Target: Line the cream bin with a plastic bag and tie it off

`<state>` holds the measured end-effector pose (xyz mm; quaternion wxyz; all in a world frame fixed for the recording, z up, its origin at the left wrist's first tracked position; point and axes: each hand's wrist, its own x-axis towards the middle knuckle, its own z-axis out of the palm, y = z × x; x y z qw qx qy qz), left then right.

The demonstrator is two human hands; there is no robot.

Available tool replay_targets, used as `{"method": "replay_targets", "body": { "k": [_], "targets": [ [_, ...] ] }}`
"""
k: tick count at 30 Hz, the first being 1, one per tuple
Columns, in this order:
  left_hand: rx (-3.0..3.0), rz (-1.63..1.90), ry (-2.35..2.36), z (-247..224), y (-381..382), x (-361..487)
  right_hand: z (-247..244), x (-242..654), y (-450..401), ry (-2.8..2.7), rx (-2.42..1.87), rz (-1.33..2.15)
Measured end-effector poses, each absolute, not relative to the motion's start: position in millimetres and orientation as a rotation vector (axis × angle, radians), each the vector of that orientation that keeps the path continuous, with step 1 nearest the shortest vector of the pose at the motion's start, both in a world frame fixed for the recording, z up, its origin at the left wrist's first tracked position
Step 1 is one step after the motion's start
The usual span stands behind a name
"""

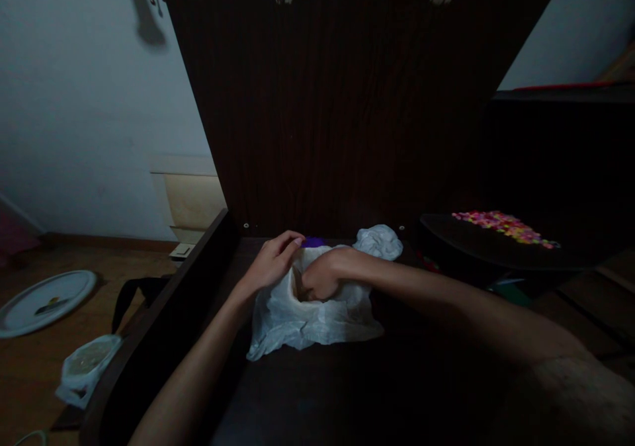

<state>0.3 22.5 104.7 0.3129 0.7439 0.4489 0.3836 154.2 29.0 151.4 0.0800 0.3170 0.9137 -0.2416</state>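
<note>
A white plastic bag (312,323) is draped over what looks like a container, with its mouth facing up and its skirt spread on the dark surface. My left hand (272,261) grips the left far edge of the bag's mouth, thumb and fingers closed together there. A bit of purple (313,241) shows just beyond those fingertips. My right hand (322,277) reaches down into the bag's opening from the right. Its fingers are hidden inside, and what they touch cannot be made out.
A crumpled white bag (379,242) lies behind on the right. Small pink and yellow pieces (506,226) cover part of a dark curved shelf (461,251). A raised dark side board (159,327) runs along the left. On the floor are a white lid-like disc (64,294) and a bag-lined tub (89,363).
</note>
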Motion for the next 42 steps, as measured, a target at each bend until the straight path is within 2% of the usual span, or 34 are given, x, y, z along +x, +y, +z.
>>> {"method": "replay_targets", "body": {
  "k": [4, 8, 17, 22, 27, 31, 36, 38, 40, 42],
  "targets": [
    [2.131, 1.214, 1.165, 123.4, -4.5, -5.8, 191.4, 194.9, 5.9, 2.897, 0.692, -0.566],
    [2.326, 1.146, 0.997, 133.2, -36.8, -5.9, 197.5, 233.1, -37.9, 3.323, 0.752, -0.315],
    [2.5, 0.832, 0.881, 120.7, -58.9, -3.4, 125.1, 267.3, -94.7, 3.293, 0.692, 0.607],
    [2.554, 0.842, 0.814, 118.9, -56.4, -4.4, 96.8, 281.7, -90.0, 3.357, 0.618, 0.704],
    [2.595, 0.803, 0.829, 117.6, -56.8, -5.5, 59.3, 290.7, -71.7, 3.181, 0.561, 0.74],
    [2.609, 0.774, 0.861, 119.5, -58.5, -6.5, 50.6, 296.4, -62.8, 3.098, 0.707, 0.573],
    [2.651, 0.779, 0.986, 127.2, -65.1, -0.2, 73.9, 307.6, -58.1, 3.414, 0.974, 0.035],
    [2.702, 0.732, 1.027, 130.4, -68.6, 8.3, 83.7, 305.8, -54.1, 3.591, 1.269, -0.171],
    [2.771, 0.615, 1.053, 132.6, -71.6, 20.5, 89.2, 298.0, -49.2, 3.619, 1.755, -0.44],
    [2.837, 0.443, 1.078, 133.1, -73.1, 34.2, 88.9, 286.0, -43.6, 3.477, 2.176, -0.87]
  ]
}}
